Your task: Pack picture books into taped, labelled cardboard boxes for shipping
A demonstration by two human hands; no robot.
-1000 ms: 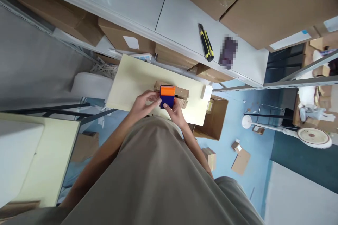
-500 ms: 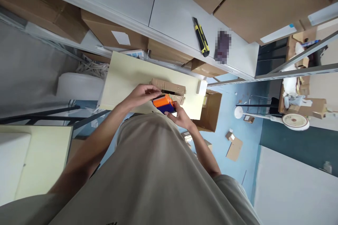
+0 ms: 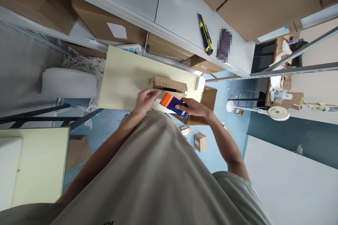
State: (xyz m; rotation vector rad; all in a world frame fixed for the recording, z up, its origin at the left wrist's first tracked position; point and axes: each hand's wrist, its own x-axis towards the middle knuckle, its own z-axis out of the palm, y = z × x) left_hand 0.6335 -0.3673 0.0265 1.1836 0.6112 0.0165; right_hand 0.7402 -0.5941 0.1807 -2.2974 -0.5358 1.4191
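Observation:
My right hand point(image 3: 194, 107) grips a small orange and dark blue box point(image 3: 175, 103), thumb on its upper face and fingers around its far end. The box tilts, its orange end toward my left hand point(image 3: 148, 100). That hand is a little apart from the orange end, fingertips drawn together with the thumb; whether something thin is between them cannot be made out. Just beyond both hands lies a brown cardboard carton point(image 3: 169, 83) with a dark gap along its top, on a pale yellow table point(image 3: 124, 77).
A yellow and black utility knife point(image 3: 205, 35) lies on the grey shelf point(image 3: 179, 14) above the table, beside a blurred-out dark object point(image 3: 224, 45). A small white box point(image 3: 200, 83) stands at the table's right end. An open carton point(image 3: 208, 100) and a small box point(image 3: 200, 142) are on the floor.
My right hand has shifted right and turned the box, so more of its blue part and less of its orange part shows. My left hand has drawn slightly nearer my body.

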